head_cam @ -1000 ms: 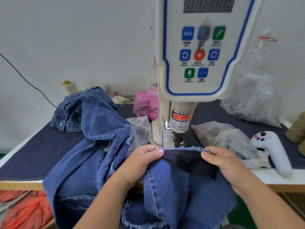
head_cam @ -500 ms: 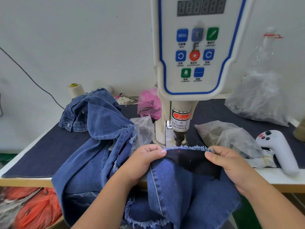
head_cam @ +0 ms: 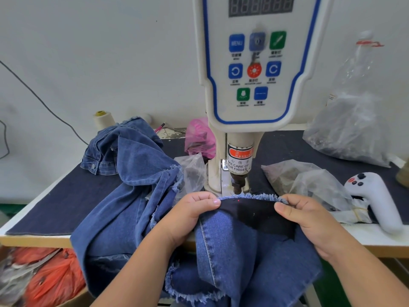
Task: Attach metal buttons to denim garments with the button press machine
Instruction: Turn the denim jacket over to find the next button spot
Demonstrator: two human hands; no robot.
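Note:
The white button press machine (head_cam: 254, 80) stands mid-table, its dark punch head (head_cam: 238, 185) just above the frayed edge of a blue denim garment (head_cam: 250, 247). A dark strip with a red laser dot runs along that edge. My left hand (head_cam: 190, 216) pinches the denim edge on the left of the punch. My right hand (head_cam: 303, 218) pinches it on the right, and the fabric is stretched between them. No metal button is visible.
More denim (head_cam: 124, 173) is heaped at the left. Clear plastic bags (head_cam: 305, 180) lie right of the machine, a larger one (head_cam: 352, 120) behind. A pink bag (head_cam: 199, 136), a thread cone (head_cam: 101, 119) and a white controller (head_cam: 376, 200) sit on the table (head_cam: 44, 207).
Both hands keep their hold on the denim edge under the punch. The view has drifted slightly; the fabric stays in the same place.

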